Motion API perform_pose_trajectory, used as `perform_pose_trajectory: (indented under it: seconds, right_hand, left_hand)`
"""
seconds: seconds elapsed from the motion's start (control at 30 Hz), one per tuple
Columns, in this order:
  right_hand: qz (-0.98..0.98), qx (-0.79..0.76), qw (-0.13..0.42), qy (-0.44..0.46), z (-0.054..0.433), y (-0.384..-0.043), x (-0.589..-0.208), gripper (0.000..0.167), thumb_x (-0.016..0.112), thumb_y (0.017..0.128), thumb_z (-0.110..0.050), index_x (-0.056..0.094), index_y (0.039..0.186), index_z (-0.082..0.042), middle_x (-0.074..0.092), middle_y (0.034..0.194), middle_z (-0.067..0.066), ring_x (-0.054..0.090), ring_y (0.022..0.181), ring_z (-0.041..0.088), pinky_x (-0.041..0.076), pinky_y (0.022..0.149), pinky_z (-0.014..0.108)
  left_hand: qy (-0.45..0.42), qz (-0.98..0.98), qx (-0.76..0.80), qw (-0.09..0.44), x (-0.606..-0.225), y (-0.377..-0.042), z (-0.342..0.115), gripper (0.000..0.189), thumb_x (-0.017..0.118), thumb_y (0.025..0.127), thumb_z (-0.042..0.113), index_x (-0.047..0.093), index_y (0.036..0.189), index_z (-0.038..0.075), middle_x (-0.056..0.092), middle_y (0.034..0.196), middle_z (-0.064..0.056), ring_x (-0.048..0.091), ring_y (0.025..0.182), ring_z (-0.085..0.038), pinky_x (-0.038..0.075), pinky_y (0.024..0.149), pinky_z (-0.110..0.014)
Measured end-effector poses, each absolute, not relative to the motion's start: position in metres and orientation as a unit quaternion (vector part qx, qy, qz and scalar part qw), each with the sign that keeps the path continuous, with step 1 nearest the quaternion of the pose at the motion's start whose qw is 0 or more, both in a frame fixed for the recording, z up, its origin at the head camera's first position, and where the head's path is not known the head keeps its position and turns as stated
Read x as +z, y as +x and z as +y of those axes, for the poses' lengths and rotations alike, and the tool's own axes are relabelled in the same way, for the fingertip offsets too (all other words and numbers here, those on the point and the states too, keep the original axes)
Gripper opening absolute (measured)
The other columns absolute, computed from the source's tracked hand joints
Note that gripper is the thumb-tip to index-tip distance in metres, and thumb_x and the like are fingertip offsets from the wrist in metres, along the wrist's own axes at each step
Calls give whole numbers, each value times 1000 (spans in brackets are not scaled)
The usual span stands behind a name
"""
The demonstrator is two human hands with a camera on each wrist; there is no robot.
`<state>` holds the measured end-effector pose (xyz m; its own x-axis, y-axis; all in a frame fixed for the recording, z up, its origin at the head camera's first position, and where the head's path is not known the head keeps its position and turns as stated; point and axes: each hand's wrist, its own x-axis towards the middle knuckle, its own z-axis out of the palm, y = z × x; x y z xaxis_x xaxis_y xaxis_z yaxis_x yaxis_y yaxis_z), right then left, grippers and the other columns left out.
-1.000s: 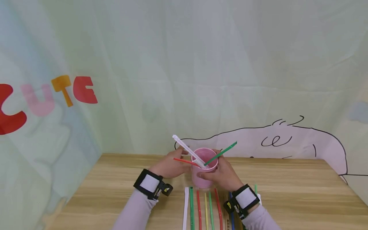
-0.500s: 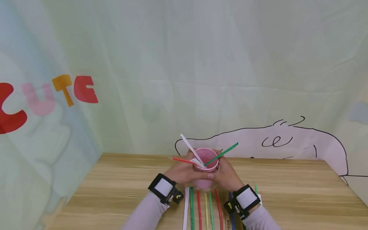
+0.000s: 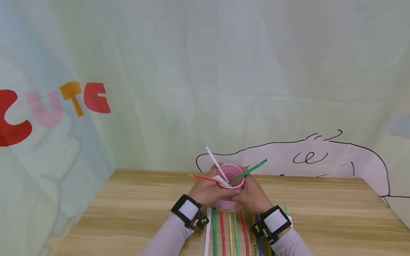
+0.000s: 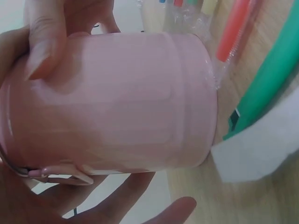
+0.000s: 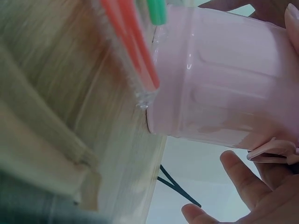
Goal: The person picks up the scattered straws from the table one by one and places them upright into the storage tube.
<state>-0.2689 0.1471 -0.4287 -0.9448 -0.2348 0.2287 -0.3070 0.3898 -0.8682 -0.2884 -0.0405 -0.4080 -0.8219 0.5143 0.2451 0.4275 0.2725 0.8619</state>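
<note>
A small pink bucket (image 3: 226, 204) stands upright on the wooden table, between both hands. White straws (image 3: 217, 164), a red straw (image 3: 205, 178) and a green straw (image 3: 248, 171) lean out over its rim. My left hand (image 3: 205, 191) grips the bucket's left side, with the thumb across the front. From the other side my right hand (image 3: 253, 195) holds it, and the two thumbs meet at the front. The left wrist view shows the bucket wall (image 4: 121, 102) close up with the handle's ear. Some fingers reach along the far side, partly hidden.
Several wrapped straws, among them a white straw (image 3: 207, 231), a yellow straw (image 3: 230, 233) and a blue straw (image 3: 259, 245), lie side by side in front of the bucket. Behind the wooden table (image 3: 336, 217) hangs a printed curtain (image 3: 224, 71).
My left hand has moved right and closed around the bucket, its thumb now across the front. The white straws' tops have swung right. My right hand has stayed on the bucket.
</note>
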Motion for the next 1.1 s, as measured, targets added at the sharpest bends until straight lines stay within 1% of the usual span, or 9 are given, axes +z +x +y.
perform_pose_trajectory:
  seconds: [0.1, 0.27, 0.4, 0.5, 0.57, 0.63, 0.77, 0.9, 1.1]
  right_hand:
    - [-832, 526, 37, 175, 148, -269, -430, 93, 90, 72, -2, 40, 150, -9, 62, 141, 13, 58, 133, 31, 44, 115, 55]
    - [-842, 503, 19, 193, 157, -268, -423, 94, 92, 76, -16, 39, 153, -13, 58, 146, 9, 54, 138, 30, 41, 117, 57]
    - [-875, 451, 20, 175, 175, -260, -407, 102, 91, 79, -30, 32, 159, -8, 49, 156, 17, 44, 147, 40, 34, 118, 67]
    - [-903, 401, 51, 145, 194, -245, -396, 93, 86, 84, -37, 37, 157, -7, 50, 155, 20, 43, 146, 45, 37, 113, 71]
    - [-918, 369, 69, 132, 208, -234, -390, 78, 82, 89, -38, 47, 151, -7, 58, 147, 20, 51, 140, 45, 44, 107, 69]
    - [-929, 346, 69, 108, 222, -224, -385, 64, 79, 92, -39, 55, 143, -9, 66, 137, 16, 59, 130, 40, 50, 102, 63]
    - [-944, 326, 12, 45, 247, -206, -380, 43, 74, 96, -36, 66, 126, -6, 73, 115, 9, 70, 105, 26, 60, 84, 45]
    - [-955, 290, -64, -12, 268, -191, -387, 29, 74, 95, -31, 69, 110, -6, 71, 96, 2, 66, 86, 16, 55, 71, 35]
    - [-965, 216, -140, -50, 288, -172, -408, 24, 75, 92, -33, 70, 93, -9, 66, 83, -1, 56, 78, 16, 49, 69, 35]
  left_hand:
    - [265, 812, 518, 44, -409, -285, -41, 70, 87, 81, 45, 59, 141, 25, 63, 137, -2, 61, 125, -21, 52, 103, -40]
    - [244, 823, 510, 48, -407, -284, -35, 74, 87, 80, 49, 55, 142, 24, 63, 137, 1, 60, 124, -18, 53, 102, -40]
    - [237, 816, 526, 45, -406, -285, -30, 78, 89, 77, 46, 53, 142, 23, 65, 135, 1, 63, 120, -18, 55, 99, -39]
    - [220, 818, 529, 50, -406, -284, -27, 80, 90, 75, 48, 52, 142, 25, 66, 133, 2, 65, 116, -17, 57, 93, -39]
    - [219, 813, 536, 56, -407, -284, -25, 78, 90, 76, 45, 53, 142, 26, 66, 133, 1, 65, 117, -19, 58, 93, -42]
    - [211, 814, 538, 58, -407, -283, -24, 78, 90, 76, 45, 52, 142, 28, 66, 134, 2, 64, 118, -20, 58, 93, -44]
    - [194, 816, 540, 63, -407, -282, -25, 80, 91, 76, 46, 51, 143, 29, 65, 134, 2, 62, 120, -23, 59, 91, -48]
    - [195, 819, 536, 61, -407, -283, -25, 81, 91, 75, 48, 51, 143, 28, 64, 134, 3, 61, 120, -23, 60, 89, -47]
    - [200, 822, 530, 62, -408, -285, -24, 81, 90, 75, 48, 50, 143, 28, 63, 134, 4, 60, 120, -21, 60, 90, -46]
